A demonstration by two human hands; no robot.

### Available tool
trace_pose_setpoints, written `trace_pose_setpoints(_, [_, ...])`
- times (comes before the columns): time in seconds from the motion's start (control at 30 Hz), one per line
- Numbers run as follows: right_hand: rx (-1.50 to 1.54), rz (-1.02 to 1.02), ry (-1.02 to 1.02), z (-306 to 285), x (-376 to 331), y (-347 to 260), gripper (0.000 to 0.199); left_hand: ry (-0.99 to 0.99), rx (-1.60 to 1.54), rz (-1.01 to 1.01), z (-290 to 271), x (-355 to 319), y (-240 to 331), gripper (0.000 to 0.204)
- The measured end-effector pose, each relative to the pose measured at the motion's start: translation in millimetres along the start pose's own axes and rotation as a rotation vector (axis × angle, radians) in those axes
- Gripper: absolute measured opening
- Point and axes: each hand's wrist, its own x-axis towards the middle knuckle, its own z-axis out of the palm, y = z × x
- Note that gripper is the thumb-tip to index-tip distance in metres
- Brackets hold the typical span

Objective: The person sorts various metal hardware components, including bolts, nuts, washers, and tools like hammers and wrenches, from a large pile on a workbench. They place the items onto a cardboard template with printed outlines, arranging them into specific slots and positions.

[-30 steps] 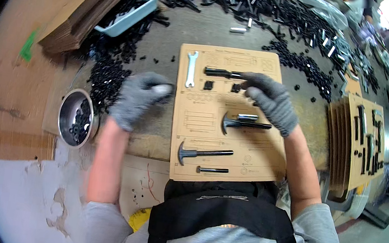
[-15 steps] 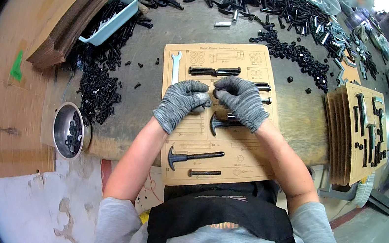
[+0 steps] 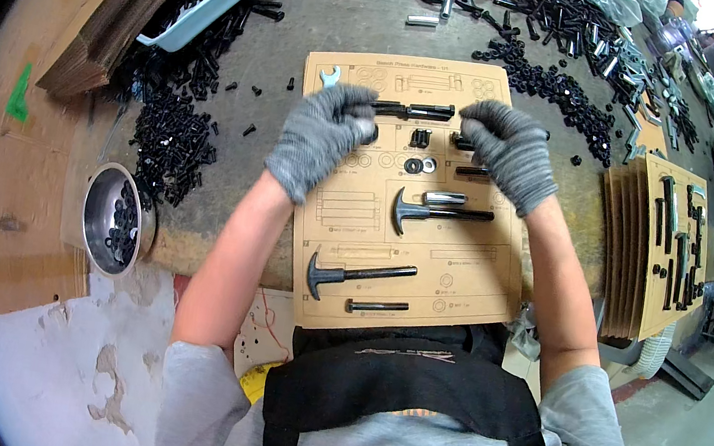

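My left hand point(image 3: 318, 140), in a grey knit glove, is closed over the upper left of a printed cardboard sheet point(image 3: 342, 262), with a small dark round piece point(image 3: 373, 133) at its fingertips. My right hand point(image 3: 512, 156), gloved alike, hovers at the sheet's upper right, fingers curled together; whatever they pinch is hidden. Between the hands lie long black bolts point(image 3: 430, 111), short black screws point(image 3: 421, 138), a black washer point(image 3: 412, 166) and a silver washer point(image 3: 430, 166). Below are a silver sleeve point(image 3: 445, 198) and two black T-shaped hooked handles point(image 3: 445, 213). An open-end wrench point(image 3: 330, 76) shows beyond my left hand.
A metal bowl point(image 3: 90, 213) of black washers stands at the left edge, near a pile of small screws point(image 3: 172, 142). A blue bin point(image 3: 214, 7) is behind it. Black nuts point(image 3: 566, 97) are heaped at far right. Stacked filled cards point(image 3: 646, 245) stand on the right.
My hands have moved apart and slightly away from me, the left to the left, the right to the right. This uncovers the washers, short screws and silver sleeve on the sheet.
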Motion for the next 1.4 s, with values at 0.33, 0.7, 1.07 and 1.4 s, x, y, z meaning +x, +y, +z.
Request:
trace_pose_setpoints(0.33, [-0.122, -0.236, -0.035, 25, 60, -9, 0.016, -0.035, 0.419, -0.058, -11, 127, -5, 0.043])
trace_pose_setpoints(0.7, [-0.601, -0.388, -0.047, 46, 90, -11, 0.019, 0.046, 0.553, 0.017, -32, 137, 0, 0.043])
trace_pose_setpoints(1.07, [-0.642, -0.456, -0.222, 72, 111, -7, 0.019, -0.040, 0.726, -0.022, -29, 132, -7, 0.039])
trace_pose_setpoints(1.4, [-0.503, -0.350, -0.257, 60, 113, -8, 0.022, -0.081, 1.059, 0.116, -29, 127, 8, 0.027])
